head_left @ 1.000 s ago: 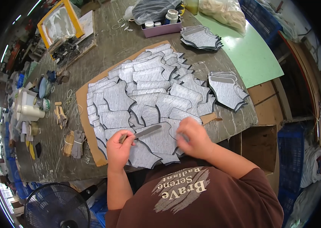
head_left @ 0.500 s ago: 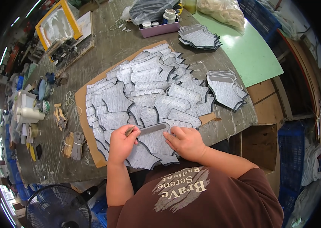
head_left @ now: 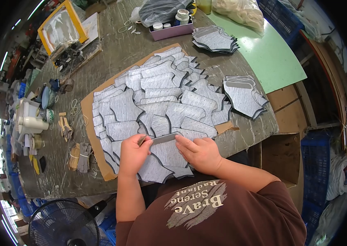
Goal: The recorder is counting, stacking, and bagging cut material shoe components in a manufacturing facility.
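A narrow dark-grey strip [head_left: 164,138] lies along the top edge of a light-grey fabric piece [head_left: 157,167] with a dark border, close in front of me. My left hand [head_left: 134,152] is closed at the strip's left end; a thin greyish bundle [head_left: 142,140], perhaps more strips, sticks up between its fingers. At the strip's right end, my right hand [head_left: 199,153] has its fingers together, with thumb and forefinger on the strip. Many similar cut pieces [head_left: 126,104] overlap on a cardboard sheet [head_left: 89,119] beyond my hands.
Two stacks of cut pieces [head_left: 245,96] [head_left: 214,39] stand to the right. A purple tray [head_left: 172,33] with bottles, a yellow-framed screen [head_left: 62,26] and a green board [head_left: 278,61] lie farther off. Strip bundles [head_left: 84,158] are at left; a black fan [head_left: 63,225] stands below.
My right hand's fingertips have shifted slightly left and up, onto the strip's right end, covering more of it. My left hand stays nearly in place.
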A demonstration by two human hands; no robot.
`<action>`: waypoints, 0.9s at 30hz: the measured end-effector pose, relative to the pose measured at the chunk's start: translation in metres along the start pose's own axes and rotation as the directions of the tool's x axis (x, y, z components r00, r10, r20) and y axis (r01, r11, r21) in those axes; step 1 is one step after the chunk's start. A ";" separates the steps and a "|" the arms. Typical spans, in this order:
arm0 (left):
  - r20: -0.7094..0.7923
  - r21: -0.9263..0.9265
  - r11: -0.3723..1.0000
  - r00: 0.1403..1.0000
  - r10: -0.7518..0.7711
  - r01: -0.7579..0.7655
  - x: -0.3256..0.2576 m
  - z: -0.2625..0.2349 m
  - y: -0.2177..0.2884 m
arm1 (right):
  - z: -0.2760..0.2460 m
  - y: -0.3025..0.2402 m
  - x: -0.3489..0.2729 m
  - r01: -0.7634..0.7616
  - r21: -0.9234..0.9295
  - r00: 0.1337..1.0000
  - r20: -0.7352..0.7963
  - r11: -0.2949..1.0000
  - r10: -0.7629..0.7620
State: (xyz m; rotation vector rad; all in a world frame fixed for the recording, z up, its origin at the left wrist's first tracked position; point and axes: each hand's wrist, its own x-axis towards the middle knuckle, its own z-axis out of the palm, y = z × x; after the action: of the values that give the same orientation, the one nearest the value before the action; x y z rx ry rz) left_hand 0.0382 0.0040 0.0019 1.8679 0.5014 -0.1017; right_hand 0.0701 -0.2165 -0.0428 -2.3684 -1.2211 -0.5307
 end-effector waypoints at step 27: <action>-0.298 -0.385 0.811 0.891 0.342 -0.440 -0.016 0.014 -0.033 | -0.024 0.003 0.019 -0.463 0.612 0.853 0.110 0.641 0.511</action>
State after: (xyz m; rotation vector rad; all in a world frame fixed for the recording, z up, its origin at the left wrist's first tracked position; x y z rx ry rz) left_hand 0.0135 -0.0044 -0.0271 1.4945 0.2412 0.4681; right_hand 0.0799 -0.2178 -0.0136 -1.9364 -0.5312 -0.0084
